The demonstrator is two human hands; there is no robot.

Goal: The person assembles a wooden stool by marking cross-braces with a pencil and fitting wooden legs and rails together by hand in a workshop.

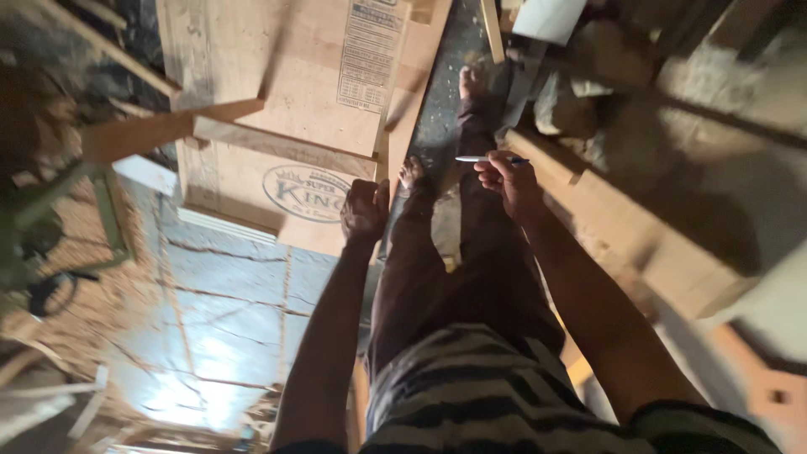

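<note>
My right hand holds a slim pen that points to the left, above my bare feet on the dark floor. My left hand is closed in a fist with nothing visible in it, just over the near edge of a printed plywood sheet. My legs in dark trousers and a striped shirt fill the lower middle of the view.
A wooden plank lies across the plywood at the left. Long timber beams run along the right. A white board sits at the top. A pale blue sheet and sawdust cover the floor at lower left.
</note>
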